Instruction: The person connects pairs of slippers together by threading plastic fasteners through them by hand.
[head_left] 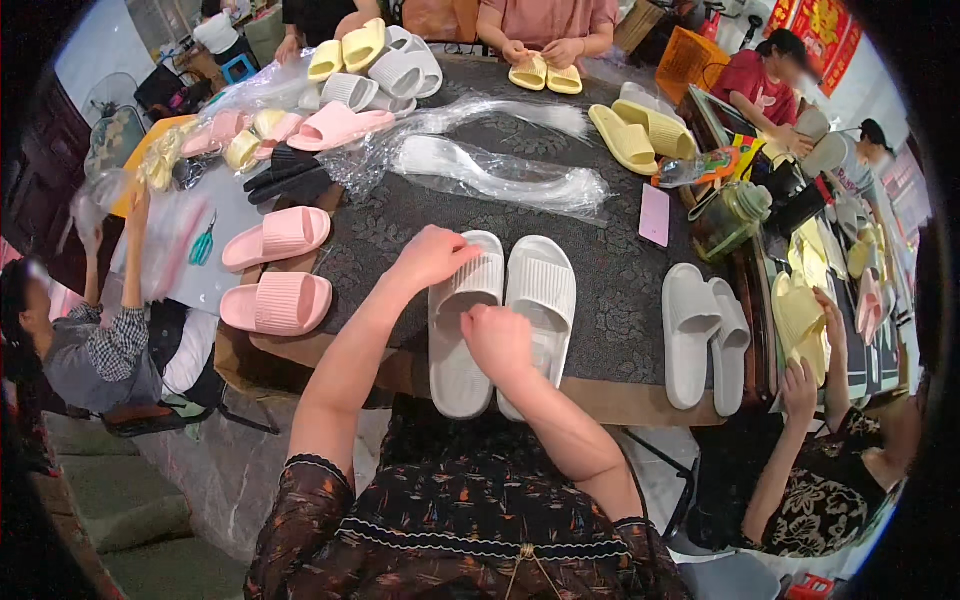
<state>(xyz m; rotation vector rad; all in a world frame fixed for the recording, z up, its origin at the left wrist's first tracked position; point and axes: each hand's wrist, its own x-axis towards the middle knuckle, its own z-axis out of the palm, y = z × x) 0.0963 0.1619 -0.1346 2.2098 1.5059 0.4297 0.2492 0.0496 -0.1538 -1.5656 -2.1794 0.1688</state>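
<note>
A pair of pale grey slide slippers stands before me at the table's near edge: the left slipper (461, 370) and the right slipper (545, 275), both with ribbed straps and toes pointing away. My left hand (432, 257) lies at the left slipper's strap, its fingertips pinched together against the ribbed top. Just below the strap, my right hand (498, 343) is closed like a fist between the two slippers, above their foot openings. Whatever thin thing either hand may hold is too small to make out.
Two pink slippers (277, 304) lie left, grey slippers (690, 330) right. Long clear plastic strands (500, 180) cross the dark tablecloth (610, 270). A pink phone (654, 215) and green jar (735, 218) stand right. More slippers are piled at the back left; several people work around.
</note>
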